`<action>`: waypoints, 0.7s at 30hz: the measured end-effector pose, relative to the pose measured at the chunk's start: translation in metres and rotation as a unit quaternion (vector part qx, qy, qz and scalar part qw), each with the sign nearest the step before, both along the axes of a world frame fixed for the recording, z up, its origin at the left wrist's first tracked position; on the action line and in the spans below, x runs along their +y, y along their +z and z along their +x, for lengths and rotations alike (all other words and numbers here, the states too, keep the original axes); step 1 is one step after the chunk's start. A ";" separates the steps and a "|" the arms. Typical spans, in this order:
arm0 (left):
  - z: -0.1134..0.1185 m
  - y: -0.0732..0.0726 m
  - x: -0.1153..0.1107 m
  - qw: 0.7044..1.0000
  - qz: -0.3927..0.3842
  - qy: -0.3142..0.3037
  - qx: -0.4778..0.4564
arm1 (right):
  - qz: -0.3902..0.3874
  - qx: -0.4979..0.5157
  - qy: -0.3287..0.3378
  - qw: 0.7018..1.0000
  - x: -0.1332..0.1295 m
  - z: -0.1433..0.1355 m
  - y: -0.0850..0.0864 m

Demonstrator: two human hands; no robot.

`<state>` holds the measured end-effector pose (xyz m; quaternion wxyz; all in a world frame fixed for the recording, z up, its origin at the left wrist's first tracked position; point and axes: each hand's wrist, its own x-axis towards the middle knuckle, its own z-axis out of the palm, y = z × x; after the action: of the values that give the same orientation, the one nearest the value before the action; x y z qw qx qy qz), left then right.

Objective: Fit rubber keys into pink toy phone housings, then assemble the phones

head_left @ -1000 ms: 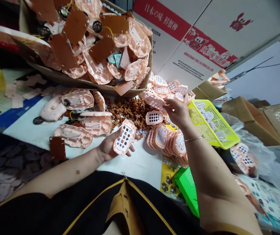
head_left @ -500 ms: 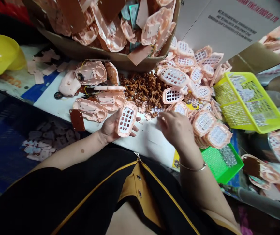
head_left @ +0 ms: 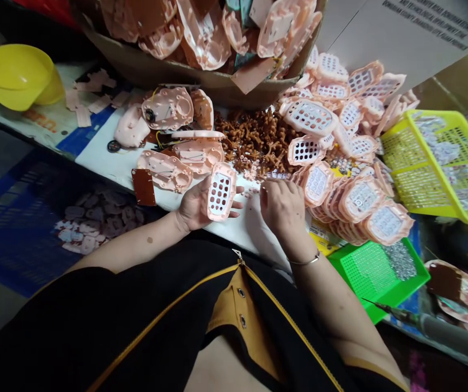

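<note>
My left hand [head_left: 194,207] is closed around a pink plastic casing [head_left: 220,191] whose pale panel is pierced by a grid of holes. The casing rests tilted across the palm, and fingertips show past its right edge. To the right is my right hand [head_left: 283,211], back upward and fingers curled in. Whatever those fingers hold, if anything, is hidden. It hovers close to small pink bits [head_left: 250,170] and clear key pieces [head_left: 279,175]. Just behind lies a heap of small brown plastic parts [head_left: 250,136].
Stacked casings with pale keypads [head_left: 362,200] stand at right, beside a yellow basket [head_left: 413,190] and a green basket [head_left: 352,272]. A carton [head_left: 201,79] full of pink shells is behind. Opened pink shells [head_left: 164,170] lie left. A pointed tool [head_left: 401,313] sticks in at lower right.
The view has shifted, so the table's things appear farther right. My right hand has come left, nearer the held casing, uncovering more of the stacked casings. My left hand keeps its hold.
</note>
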<state>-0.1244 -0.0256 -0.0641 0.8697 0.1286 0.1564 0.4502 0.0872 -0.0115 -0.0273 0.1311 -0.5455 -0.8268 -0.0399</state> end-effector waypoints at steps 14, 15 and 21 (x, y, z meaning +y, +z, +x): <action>0.007 -0.003 -0.006 0.999 -0.017 0.013 0.050 | -0.073 0.202 0.110 0.971 -0.033 -0.020 0.021; 0.008 -0.002 -0.006 0.998 -0.018 0.016 0.058 | -0.051 0.166 0.136 0.975 -0.035 -0.024 0.019; 0.007 -0.003 -0.004 0.998 -0.023 0.016 0.053 | 0.006 0.062 0.241 0.968 -0.042 -0.028 0.013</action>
<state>-0.1177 -0.0296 -0.0671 0.8555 0.1298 0.2142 0.4532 0.0591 -0.0532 -0.0143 0.1910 -0.3306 -0.9240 0.0222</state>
